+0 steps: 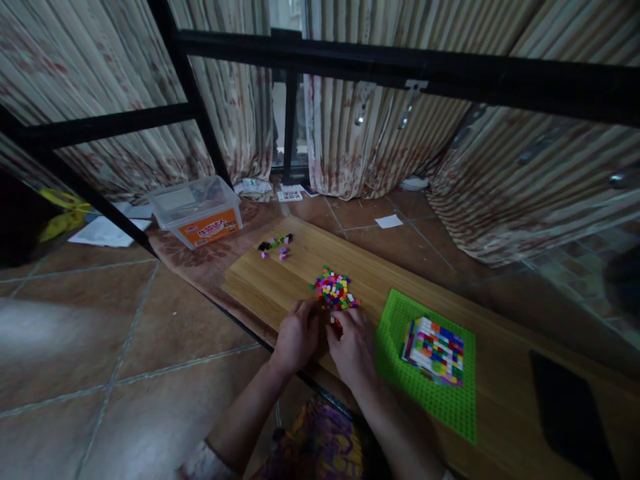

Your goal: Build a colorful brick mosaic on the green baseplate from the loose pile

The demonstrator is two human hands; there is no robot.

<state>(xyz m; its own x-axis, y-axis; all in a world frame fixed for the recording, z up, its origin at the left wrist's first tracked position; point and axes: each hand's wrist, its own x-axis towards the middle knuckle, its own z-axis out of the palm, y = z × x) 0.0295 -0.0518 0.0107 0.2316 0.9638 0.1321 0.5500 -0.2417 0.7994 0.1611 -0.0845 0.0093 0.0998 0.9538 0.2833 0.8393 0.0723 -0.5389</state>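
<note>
A loose pile of small coloured toy bricks (334,290) lies on the wooden board. At its near left edge is my left hand (299,333), fingers curled together and their tips partly hidden. My right hand (353,343) bends over the near side of the pile, thumb and fingers closed around a spot where red and white bricks show. What either hand pinches is too small to make out. To the right, a green studded baseplate (393,327) carries a block built of many-coloured bricks (435,350), white along its left part.
Several black, green and pink pieces (275,243) lie at the board's (310,247) far left end. Beyond them stands a clear plastic box (197,207) with an orange label. A dark flat object (570,407) rests at the right. A black metal frame (350,53) crosses before curtains.
</note>
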